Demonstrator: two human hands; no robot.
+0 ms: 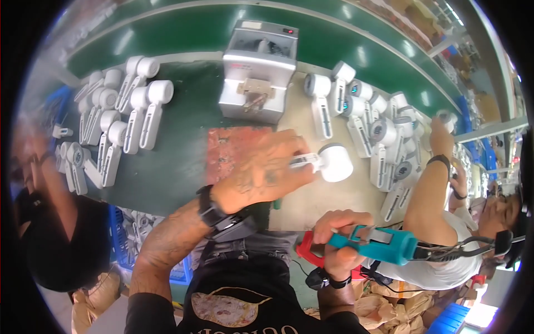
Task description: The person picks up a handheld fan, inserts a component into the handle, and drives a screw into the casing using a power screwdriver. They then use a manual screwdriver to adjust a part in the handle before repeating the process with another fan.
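My left hand point(267, 167) is closed around the slim handle of a white handheld fan point(335, 162), whose round head points to the right over the beige part of the bench. Lower down at the bench's front edge, my right hand point(340, 239) grips a teal electric screwdriver point(389, 245) with a red part at its left end. The screwdriver lies sideways, apart from the fan, and its right end joins a dark cable and hook. Under my left hand, a worn red mat point(228, 149) is partly covered.
A grey metal machine point(260, 69) stands at the back middle. Groups of white fans lie left point(136, 114) and right point(384, 131), some with lit displays. A co-worker's arm point(428, 183) reaches in at the right; another person point(58, 222) sits left. Blue crates point(118, 236) stand below.
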